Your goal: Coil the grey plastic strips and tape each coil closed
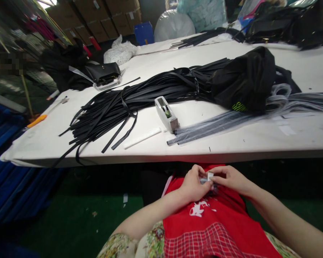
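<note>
Both my hands are low in front of the red apron (226,218), just below the table edge. My left hand (195,184) has its fingers curled around the end of a clear plastic-wrapped strip (204,181), mostly hidden by the hand. My right hand (230,178) pinches a small white piece (210,176), which lies against that strip between the two hands. Whether the piece is paper or tape I cannot tell. On the table ahead stands a white tape dispenser (165,114), with plastic-wrapped dark strips (204,130) beside it.
A long bundle of black straps (150,89) lies across the white table (188,152), with black cloth (244,79) over its right end. A white stick (142,138) is near the front edge. To the left are a black bag (103,72), an orange-handled tool (37,121) and blue stacked panels (5,132).
</note>
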Available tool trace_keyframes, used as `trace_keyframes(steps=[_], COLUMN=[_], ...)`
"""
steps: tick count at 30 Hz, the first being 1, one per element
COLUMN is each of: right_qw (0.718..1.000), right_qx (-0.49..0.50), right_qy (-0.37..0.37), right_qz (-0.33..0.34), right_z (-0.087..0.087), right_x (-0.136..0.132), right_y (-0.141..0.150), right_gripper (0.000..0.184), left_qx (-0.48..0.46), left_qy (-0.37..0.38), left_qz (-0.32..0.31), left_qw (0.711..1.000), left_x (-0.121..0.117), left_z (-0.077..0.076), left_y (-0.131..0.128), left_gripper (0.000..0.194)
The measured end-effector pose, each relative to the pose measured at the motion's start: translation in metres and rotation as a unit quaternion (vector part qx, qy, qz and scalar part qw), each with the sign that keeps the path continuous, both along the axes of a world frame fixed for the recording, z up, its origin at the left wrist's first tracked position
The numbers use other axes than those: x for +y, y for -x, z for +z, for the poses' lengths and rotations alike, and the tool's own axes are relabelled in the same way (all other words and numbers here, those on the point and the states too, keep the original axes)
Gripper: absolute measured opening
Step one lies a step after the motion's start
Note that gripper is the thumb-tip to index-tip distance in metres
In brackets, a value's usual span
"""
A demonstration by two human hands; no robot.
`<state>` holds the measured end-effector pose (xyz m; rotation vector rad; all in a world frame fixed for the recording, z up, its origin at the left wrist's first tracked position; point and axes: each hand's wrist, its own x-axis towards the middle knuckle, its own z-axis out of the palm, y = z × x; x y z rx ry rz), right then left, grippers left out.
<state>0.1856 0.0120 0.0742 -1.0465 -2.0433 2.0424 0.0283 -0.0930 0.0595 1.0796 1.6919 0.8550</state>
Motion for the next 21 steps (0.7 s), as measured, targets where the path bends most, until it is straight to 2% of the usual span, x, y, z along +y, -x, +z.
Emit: trace_keyframes(steps=[5, 10, 12, 14, 16, 17, 19, 21], right_qw=[0.996, 0.993, 0.992, 0.992, 0.988, 0.981, 0.954, 0.92], right_qx=[-0.007, -0.026, -0.034, -0.038, -0.037, -0.033, -0.015, 0.011], right_qy=[0.031, 0.006, -0.004, -0.026, -0.092, -0.145, -0.263, -0.358], right_qz=[0.083, 0.115, 0.123, 0.121, 0.118, 0.123, 0.145, 0.162], right_z=[-0.009, -0.009, -0.007, -0.005, -0.001, 0.0, 0.003, 0.003], right_x=[0.015, 0.021, 0.02, 0.016, 0.01, 0.005, -0.003, -0.011], right_y=[0.0, 0.006, 0.009, 0.01, 0.01, 0.01, 0.008, 0.005], right_gripper=[0.032, 0.027, 0.028, 0.028, 0.023, 0.022, 0.029, 0.047], left_qx=[-0.004, -0.01, -0.019, -0.025, -0.071, -0.118, -0.222, -0.281], left_qy=[0.006, 0.031, 0.05, 0.071, 0.086, 0.094, 0.099, 0.078], left_qz=[-0.02, -0.031, -0.063, -0.127, -0.175, -0.172, -0.11, -0.035], left_qw=[1.0, 0.999, 0.997, 0.989, 0.978, 0.974, 0.964, 0.956], left_x=[0.002, 0.002, 0.002, 0.002, 0.003, 0.004, 0.005, 0.007], left_z=[0.004, 0.006, 0.005, 0.002, -0.003, -0.007, -0.014, -0.018], left_y=[0.002, 0.007, 0.011, 0.016, 0.021, 0.022, 0.025, 0.028], left_gripper=[0.03, 0.033, 0.042, 0.046, 0.045, 0.045, 0.049, 0.052])
